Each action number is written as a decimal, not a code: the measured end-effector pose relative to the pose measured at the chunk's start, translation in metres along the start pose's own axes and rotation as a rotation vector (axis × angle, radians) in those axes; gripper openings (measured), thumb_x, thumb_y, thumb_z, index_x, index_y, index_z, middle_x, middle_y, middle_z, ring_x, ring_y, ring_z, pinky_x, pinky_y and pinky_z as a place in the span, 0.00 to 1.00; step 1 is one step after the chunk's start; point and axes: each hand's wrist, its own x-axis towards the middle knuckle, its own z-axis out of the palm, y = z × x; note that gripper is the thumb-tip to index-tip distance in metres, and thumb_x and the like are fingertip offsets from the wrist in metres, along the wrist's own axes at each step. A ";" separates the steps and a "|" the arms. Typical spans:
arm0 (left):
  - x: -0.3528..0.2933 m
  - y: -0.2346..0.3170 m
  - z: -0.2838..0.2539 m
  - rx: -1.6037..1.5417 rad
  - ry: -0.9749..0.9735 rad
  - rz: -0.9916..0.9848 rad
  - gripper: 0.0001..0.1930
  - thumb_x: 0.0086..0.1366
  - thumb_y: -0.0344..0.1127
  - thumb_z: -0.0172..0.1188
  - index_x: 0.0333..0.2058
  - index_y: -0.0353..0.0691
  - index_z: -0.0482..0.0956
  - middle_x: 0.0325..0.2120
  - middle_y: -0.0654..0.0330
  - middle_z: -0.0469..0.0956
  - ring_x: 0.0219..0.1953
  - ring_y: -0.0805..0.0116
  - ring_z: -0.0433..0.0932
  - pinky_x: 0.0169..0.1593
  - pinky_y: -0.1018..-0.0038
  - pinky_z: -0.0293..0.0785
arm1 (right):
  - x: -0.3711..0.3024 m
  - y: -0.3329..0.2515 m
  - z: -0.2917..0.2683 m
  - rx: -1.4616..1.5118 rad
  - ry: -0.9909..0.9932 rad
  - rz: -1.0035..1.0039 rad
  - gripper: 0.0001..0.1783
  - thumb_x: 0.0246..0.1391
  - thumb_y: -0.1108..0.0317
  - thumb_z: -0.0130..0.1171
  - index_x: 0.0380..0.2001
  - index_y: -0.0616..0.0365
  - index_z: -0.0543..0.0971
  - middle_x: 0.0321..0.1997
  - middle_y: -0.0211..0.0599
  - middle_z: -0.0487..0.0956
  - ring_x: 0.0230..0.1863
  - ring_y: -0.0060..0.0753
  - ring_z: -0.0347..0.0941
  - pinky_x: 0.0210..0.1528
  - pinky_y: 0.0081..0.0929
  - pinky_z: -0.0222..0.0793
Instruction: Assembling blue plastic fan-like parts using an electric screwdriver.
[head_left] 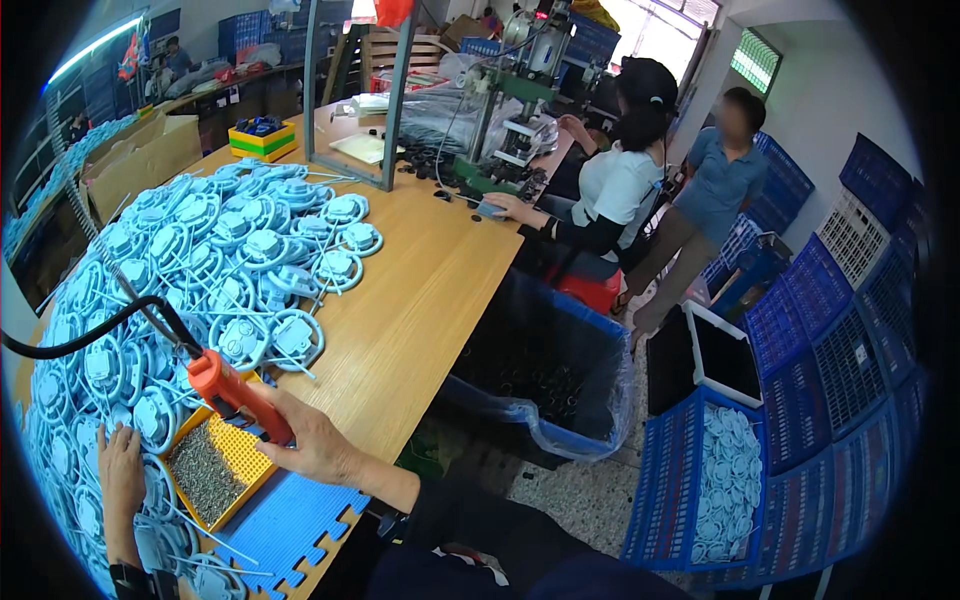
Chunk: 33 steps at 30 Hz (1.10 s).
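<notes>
Right hand (318, 445) wraps the red driver (225, 385) above the yellow tray (238, 452); left hand (122, 468), fingers part-spread, lies over blue parts (265, 247) at left, hold unclear. Likely picking; next needs secure grip.

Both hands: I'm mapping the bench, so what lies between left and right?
In the head view, a yellow tray of small metal pieces lies between the left hand and the right hand, plus some light-blue parts.

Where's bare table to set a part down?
Table between the light-blue pile and the right edge, from the metal frame toward the right hand. Smaller: foam mat right of the yellow tray. Crowded: left side, under the pile; far end, by black parts and press.
</notes>
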 end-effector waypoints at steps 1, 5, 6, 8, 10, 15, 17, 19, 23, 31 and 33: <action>-0.003 0.006 -0.002 -0.017 -0.007 -0.027 0.19 0.50 0.19 0.53 0.44 0.31 0.72 0.44 0.49 0.72 0.56 0.50 0.67 0.68 0.50 0.48 | -0.002 0.002 0.004 0.003 0.005 0.023 0.40 0.48 0.73 0.61 0.64 0.54 0.58 0.58 0.49 0.69 0.55 0.47 0.71 0.56 0.36 0.68; -0.018 0.055 -0.020 -0.079 0.171 0.002 0.17 0.50 0.21 0.55 0.42 0.31 0.73 0.40 0.49 0.72 0.50 0.49 0.69 0.64 0.51 0.55 | -0.013 0.011 0.019 0.008 0.028 0.028 0.40 0.48 0.72 0.61 0.64 0.53 0.57 0.57 0.50 0.69 0.53 0.50 0.71 0.53 0.38 0.69; -0.024 0.065 -0.016 -0.093 0.298 0.053 0.17 0.49 0.22 0.56 0.41 0.32 0.74 0.38 0.49 0.72 0.48 0.48 0.70 0.62 0.52 0.58 | -0.015 0.013 0.020 0.013 0.037 0.035 0.40 0.49 0.72 0.60 0.65 0.54 0.57 0.57 0.50 0.69 0.54 0.50 0.71 0.54 0.38 0.68; -0.031 0.090 -0.024 -0.239 0.240 0.221 0.17 0.47 0.24 0.58 0.39 0.34 0.74 0.36 0.49 0.71 0.44 0.47 0.70 0.55 0.54 0.64 | -0.020 0.019 0.021 0.015 0.069 0.015 0.40 0.49 0.72 0.60 0.65 0.55 0.57 0.57 0.50 0.69 0.54 0.51 0.70 0.55 0.37 0.68; -0.033 0.142 -0.037 -0.449 0.128 0.172 0.16 0.46 0.27 0.61 0.37 0.35 0.73 0.33 0.49 0.69 0.39 0.47 0.68 0.44 0.57 0.65 | -0.029 0.026 0.019 -0.076 0.121 -0.064 0.39 0.50 0.72 0.61 0.64 0.56 0.58 0.59 0.49 0.68 0.55 0.47 0.70 0.55 0.36 0.68; -0.048 0.164 -0.009 -0.324 0.123 0.092 0.12 0.50 0.29 0.62 0.31 0.35 0.69 0.28 0.50 0.66 0.34 0.47 0.66 0.38 0.57 0.63 | -0.057 0.002 -0.016 -0.153 0.254 -0.119 0.35 0.48 0.73 0.62 0.61 0.60 0.62 0.55 0.51 0.70 0.49 0.45 0.74 0.52 0.33 0.70; -0.050 0.162 0.006 -0.305 0.230 0.049 0.12 0.52 0.32 0.63 0.27 0.37 0.66 0.24 0.51 0.64 0.30 0.48 0.66 0.34 0.58 0.61 | -0.092 0.000 -0.056 -0.097 0.323 -0.057 0.32 0.48 0.75 0.62 0.58 0.61 0.65 0.54 0.48 0.72 0.44 0.38 0.77 0.49 0.30 0.71; -0.056 0.155 -0.003 -0.212 0.167 0.051 0.11 0.57 0.36 0.62 0.33 0.37 0.72 0.28 0.52 0.71 0.31 0.52 0.71 0.36 0.61 0.67 | -0.134 0.036 -0.099 -0.244 0.567 0.067 0.29 0.53 0.74 0.60 0.58 0.60 0.65 0.47 0.41 0.74 0.40 0.27 0.76 0.45 0.24 0.73; -0.057 0.161 -0.004 -0.174 0.147 0.016 0.11 0.60 0.41 0.64 0.30 0.39 0.76 0.25 0.53 0.76 0.30 0.52 0.75 0.35 0.61 0.73 | -0.260 0.122 -0.201 -0.163 0.993 0.729 0.43 0.57 0.70 0.57 0.69 0.58 0.44 0.35 0.39 0.77 0.30 0.29 0.76 0.36 0.25 0.75; -0.055 0.162 0.001 -0.096 0.214 -0.109 0.12 0.57 0.42 0.65 0.26 0.41 0.77 0.22 0.55 0.75 0.26 0.54 0.74 0.32 0.60 0.71 | -0.376 0.189 -0.228 -0.467 0.808 1.273 0.50 0.52 0.57 0.59 0.70 0.50 0.41 0.40 0.52 0.80 0.46 0.56 0.75 0.50 0.45 0.67; -0.054 0.159 0.010 -0.133 0.150 -0.031 0.12 0.57 0.43 0.64 0.27 0.41 0.77 0.23 0.53 0.75 0.28 0.52 0.74 0.32 0.60 0.71 | -0.380 0.195 -0.231 -0.416 0.782 1.366 0.49 0.52 0.57 0.58 0.70 0.50 0.41 0.40 0.48 0.81 0.46 0.54 0.75 0.51 0.45 0.68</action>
